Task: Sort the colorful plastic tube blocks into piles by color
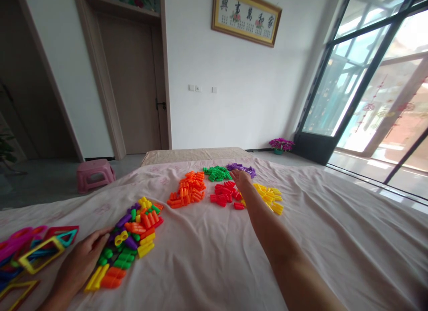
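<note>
The right hand (239, 177) is beside the purple pile (247, 170); best kept low, clear of the green pile (217, 173). The left hand (85, 253) lies at the mixed pile (131, 243) on the sheet (200, 248). Neither grip's closure is clear.

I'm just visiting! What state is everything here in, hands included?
Left hand: at the mixed pile's edge, grip unclear.
Right hand: stretched out by the purple pieces, grip unclear.
Mixed pile: several colours jumbled together.
Purple pieces: grouped, partly hidden.
Orange pieces: heaped together.
Green pieces: heaped together.
Red pieces: loosely grouped.
Yellow pieces: grouped, partly hidden.
Coloured frames: overlapping.
Pink stool: upright.
Brown door: shut.
Potted flowers: upright.
</note>
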`<state>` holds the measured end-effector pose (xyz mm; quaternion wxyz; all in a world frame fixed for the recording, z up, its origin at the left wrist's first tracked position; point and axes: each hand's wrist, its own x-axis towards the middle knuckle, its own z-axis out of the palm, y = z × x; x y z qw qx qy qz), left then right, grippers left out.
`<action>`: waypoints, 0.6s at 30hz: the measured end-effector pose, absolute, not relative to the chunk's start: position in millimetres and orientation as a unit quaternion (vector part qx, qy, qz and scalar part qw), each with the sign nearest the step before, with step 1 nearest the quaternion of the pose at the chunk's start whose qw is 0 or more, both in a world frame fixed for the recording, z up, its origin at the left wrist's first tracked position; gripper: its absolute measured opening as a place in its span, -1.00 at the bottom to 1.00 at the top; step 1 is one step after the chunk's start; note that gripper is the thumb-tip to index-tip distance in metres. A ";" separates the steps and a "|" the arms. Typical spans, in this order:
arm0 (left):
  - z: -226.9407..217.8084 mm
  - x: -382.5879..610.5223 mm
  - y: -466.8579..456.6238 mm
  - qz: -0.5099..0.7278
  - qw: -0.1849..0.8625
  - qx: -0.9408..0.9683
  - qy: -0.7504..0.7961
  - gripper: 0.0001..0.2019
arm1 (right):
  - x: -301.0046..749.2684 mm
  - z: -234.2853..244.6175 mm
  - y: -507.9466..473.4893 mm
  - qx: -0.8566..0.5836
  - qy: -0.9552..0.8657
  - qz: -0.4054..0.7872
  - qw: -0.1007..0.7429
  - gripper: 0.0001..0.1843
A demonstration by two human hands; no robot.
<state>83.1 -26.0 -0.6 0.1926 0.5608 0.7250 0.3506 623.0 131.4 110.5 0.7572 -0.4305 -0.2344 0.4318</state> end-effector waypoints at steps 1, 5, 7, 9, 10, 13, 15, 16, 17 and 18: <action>-0.3 83.3 -26.1 0.354 0.193 0.561 0.723 -0.59 | 626.5 112.5 133.5 -0.441 -0.226 0.433 0.753 -0.80; -0.1 83.3 -26.6 0.356 0.187 0.577 0.710 -0.57 | 607.4 102.8 122.9 -0.469 -0.224 0.470 0.714 -0.72; -0.2 83.0 -26.6 0.351 0.183 0.582 0.711 -0.57 | 584.2 93.1 110.4 -0.463 -0.255 0.499 0.687 -0.70; 0.5 83.6 -27.1 0.344 0.182 0.579 0.717 -0.57 | 556.9 84.4 96.4 -0.452 -0.298 0.533 0.651 -0.68; 1.3 84.4 -27.7 0.343 0.180 0.575 0.721 -0.58 | 542.5 80.7 89.2 -0.446 -0.325 0.550 0.627 -0.67; 5.6 89.0 -31.2 0.352 0.178 0.573 0.718 -0.58 | 498.5 70.4 67.6 -0.428 -0.418 0.592 0.541 -0.65; 9.3 92.9 -34.0 0.355 0.184 0.579 0.710 -0.57 | 470.6 62.6 53.4 -0.420 -0.484 0.600 0.478 -0.67; 11.0 94.6 -35.1 0.352 0.184 0.580 0.711 -0.57 | 457.9 58.4 46.5 -0.419 -0.519 0.593 0.451 -0.68; 12.5 96.1 -35.9 0.350 0.182 0.581 0.712 -0.57 | 446.3 54.3 39.8 -0.419 -0.562 0.572 0.425 -0.69; 13.5 97.2 -36.4 0.352 0.181 0.584 0.709 -0.57 | 436.0 50.5 33.5 -0.419 -0.612 0.536 0.403 -0.68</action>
